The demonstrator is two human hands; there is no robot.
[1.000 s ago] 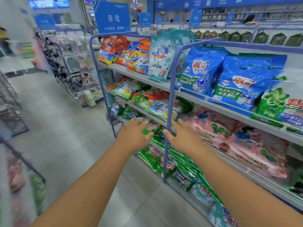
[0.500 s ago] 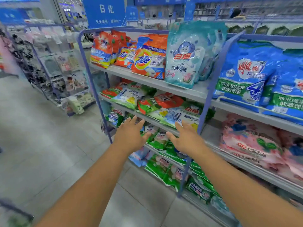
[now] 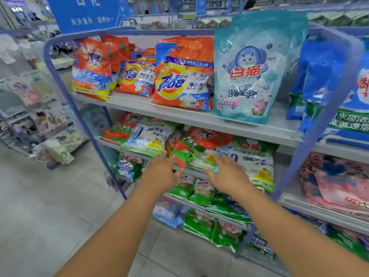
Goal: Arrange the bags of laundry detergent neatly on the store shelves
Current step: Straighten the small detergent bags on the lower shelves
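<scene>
Left hand [image 3: 159,172]: fingers straight, spread a little, holding nothing; reaches twd front edge of 2nd shelf [image 3: 185,168]. Can't tell if fingertips touch a bag.
Right hand [image 3: 225,174]: fingers straight, relaxed, empty; in front of white/green detergent bag [image 3: 253,162], contact unclear.
Top shelf [image 3: 179,114], L to R: orange bag [image 3: 92,70] leaning; small Tide bag [image 3: 137,78]; large Tide bag [image 3: 185,76]; teal cat-logo bag [image 3: 251,70] upright, base overhanging shelf edge.
2nd shelf: bags lying flat, overlapping, askew, incl. white/blue bag [image 3: 147,136] and red/green bag [image 3: 183,150] wedged betw. neighbours.
Lower shelves: green bags [image 3: 199,190], partly hidden by arms; labels unreadable.
Next bay, right: blue bags [image 3: 319,76], pink bags [image 3: 339,178], both cut off by frame edge.
Far-left rack [image 3: 40,108]: blurred, goods not identifiable.
Blue sign [image 3: 83,13]: top cropped.
</scene>
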